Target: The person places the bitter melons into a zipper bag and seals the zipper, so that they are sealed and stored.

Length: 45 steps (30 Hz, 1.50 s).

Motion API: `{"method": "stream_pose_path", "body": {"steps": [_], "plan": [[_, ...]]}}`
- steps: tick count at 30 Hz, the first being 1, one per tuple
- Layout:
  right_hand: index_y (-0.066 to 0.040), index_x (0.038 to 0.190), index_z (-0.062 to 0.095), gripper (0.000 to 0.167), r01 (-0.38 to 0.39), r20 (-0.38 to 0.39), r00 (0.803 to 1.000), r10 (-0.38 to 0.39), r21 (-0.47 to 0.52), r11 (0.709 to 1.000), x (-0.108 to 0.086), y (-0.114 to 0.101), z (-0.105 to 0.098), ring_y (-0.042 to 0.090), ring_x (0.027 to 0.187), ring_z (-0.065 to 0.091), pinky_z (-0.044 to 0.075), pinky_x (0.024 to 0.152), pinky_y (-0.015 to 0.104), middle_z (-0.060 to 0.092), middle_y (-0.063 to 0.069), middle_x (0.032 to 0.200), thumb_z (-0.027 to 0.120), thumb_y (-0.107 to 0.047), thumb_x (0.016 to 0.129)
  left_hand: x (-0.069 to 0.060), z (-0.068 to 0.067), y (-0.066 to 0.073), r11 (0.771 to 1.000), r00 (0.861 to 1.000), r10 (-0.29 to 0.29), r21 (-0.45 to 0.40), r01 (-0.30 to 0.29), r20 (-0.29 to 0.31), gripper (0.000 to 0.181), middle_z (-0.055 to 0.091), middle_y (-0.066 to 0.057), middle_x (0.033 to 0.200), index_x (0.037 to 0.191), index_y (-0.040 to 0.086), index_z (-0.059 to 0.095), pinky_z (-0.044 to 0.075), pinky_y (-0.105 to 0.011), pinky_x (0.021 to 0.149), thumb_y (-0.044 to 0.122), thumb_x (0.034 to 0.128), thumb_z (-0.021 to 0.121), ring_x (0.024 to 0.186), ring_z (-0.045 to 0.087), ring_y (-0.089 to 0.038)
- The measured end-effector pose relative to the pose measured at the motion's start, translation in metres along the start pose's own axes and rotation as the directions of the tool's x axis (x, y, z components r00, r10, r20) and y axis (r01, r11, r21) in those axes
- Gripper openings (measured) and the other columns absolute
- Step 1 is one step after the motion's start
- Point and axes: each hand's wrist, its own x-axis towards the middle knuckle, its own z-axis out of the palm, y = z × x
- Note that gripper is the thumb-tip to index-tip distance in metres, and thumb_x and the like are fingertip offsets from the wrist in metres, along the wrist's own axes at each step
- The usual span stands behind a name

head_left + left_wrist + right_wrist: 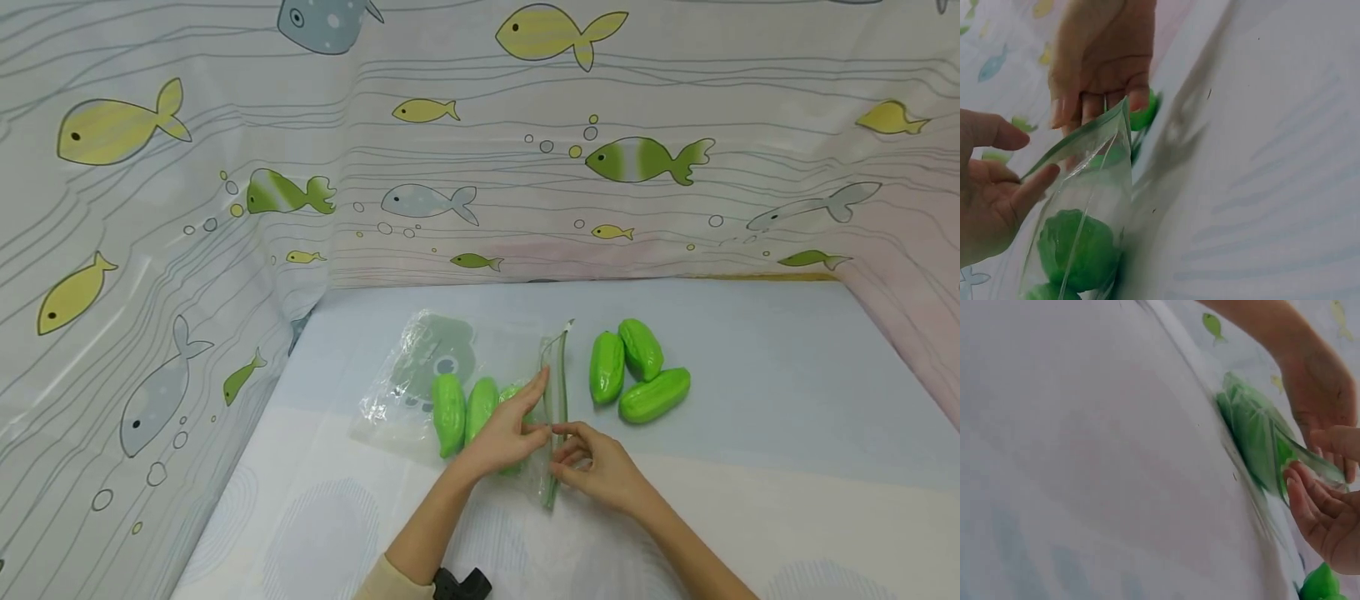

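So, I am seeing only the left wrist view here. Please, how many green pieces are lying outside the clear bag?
Observer: In the head view I count three loose green pieces.
Operator: Thank you. And how many pieces can you see in the bag?
Observer: Three show in the clear bag, two of them partly behind the left hand.
Operator: Is there also some picture printed on this bag?
Observer: Yes, a grey-green cartoon figure with a big eye, on the part towards the person's left.
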Motion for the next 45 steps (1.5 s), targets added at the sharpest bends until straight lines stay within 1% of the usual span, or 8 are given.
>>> {"method": "stream_pose_path", "body": {"steps": [3,8,15,20,26,32,37,45], "plan": [[0.003,0.125,0.054,0.055,0.004,0.008,1.0,-0.003,-0.04,0.999,-0.002,-0.001,0.002,0.008,0.072,0.063,0.052,0.064,0.024,0.065,-0.005,0.082,0.078,-0.02,0.082,0.002,0.002,-0.011,1.0,1.0,0.006,0.006,-0.006,-0.01,0.079,0.011,-0.01,0.16,0.153,0.002,0.014,0.049,-0.023,0.09,-0.007,0.0864,0.055,0.142,0.02,-0.023],[0.004,0.123,0.054,0.05,0.046,0.015,0.999,-0.045,-0.082,0.996,-0.003,-0.002,0.0,0.004,0.066,0.06,0.052,0.062,0.023,0.063,-0.007,0.076,0.077,-0.008,0.08,0.002,0.003,-0.01,0.999,1.0,0.005,0.042,-0.004,-0.021,0.079,0.012,-0.011,0.159,0.153,0.002,0.014,0.049,-0.022,0.09,-0.004,0.0875,0.057,0.143,0.019,-0.023],[0.004,0.123,0.054,0.05,0.106,0.053,0.994,-0.1,-0.115,0.988,-0.006,0.001,-0.018,0.004,0.068,0.058,0.053,0.064,0.024,0.06,-0.006,0.077,0.076,-0.003,0.079,0.002,0.004,-0.01,0.999,1.0,0.017,0.033,-0.017,-0.01,0.077,0.012,-0.01,0.159,0.153,0.002,0.013,0.048,-0.026,0.093,-0.005,0.0874,0.054,0.144,0.017,-0.023],[0.003,0.124,0.056,0.049,0.125,0.064,0.991,-0.117,-0.129,0.984,-0.009,0.006,-0.032,0.005,0.069,0.057,0.052,0.063,0.024,0.06,-0.006,0.078,0.075,-0.001,0.079,0.001,0.004,-0.009,0.997,1.0,0.016,0.074,-0.015,-0.015,0.078,0.012,-0.009,0.159,0.152,0.001,0.015,0.048,-0.024,0.093,-0.005,0.0864,0.056,0.143,0.02,-0.02],[0.002,0.125,0.055,0.05,0.147,0.074,0.987,-0.14,-0.1,0.984,-0.013,0.008,-0.044,0.007,0.073,0.061,0.054,0.064,0.025,0.063,-0.006,0.08,0.076,-0.006,0.081,0.001,0.004,-0.01,0.997,0.999,0.028,0.077,-0.026,-0.025,0.08,0.012,-0.01,0.159,0.152,0.001,0.016,0.048,-0.03,0.095,-0.004,0.0853,0.059,0.143,0.02,-0.021],[0.001,0.127,0.055,0.054,0.114,-0.01,0.993,-0.115,-0.068,0.991,-0.015,0.011,-0.054,0.014,0.084,0.064,0.056,0.071,0.027,0.064,0.001,0.089,0.079,-0.009,0.08,0.001,0.005,-0.009,0.998,1.0,0.014,0.065,-0.013,-0.02,0.079,0.012,-0.008,0.159,0.152,0.002,0.016,0.046,-0.027,0.096,-0.003,0.0867,0.059,0.143,0.019,-0.018],[-0.002,0.127,0.057,0.054,0.128,-0.091,0.987,-0.133,-0.052,0.99,-0.015,0.015,-0.063,0.023,0.093,0.065,0.057,0.074,0.028,0.066,0.009,0.099,0.08,-0.01,0.079,0.0,0.006,-0.01,0.997,1.0,0.002,0.073,-0.001,-0.013,0.078,0.012,-0.008,0.159,0.152,0.001,0.015,0.046,-0.026,0.096,0.0,0.0882,0.059,0.142,0.021,-0.019],[-0.003,0.125,0.058,0.054,0.179,-0.128,0.974,-0.186,-0.068,0.982,-0.017,0.018,-0.08,0.02,0.1,0.063,0.056,0.078,0.03,0.065,0.012,0.109,0.081,-0.012,0.078,0.002,0.007,-0.008,0.997,1.0,-0.014,0.072,0.014,-0.001,0.077,0.011,-0.017,0.158,0.151,-0.002,0.013,0.046,-0.04,0.097,0.0,0.0905,0.061,0.135,0.036,-0.033]]}}
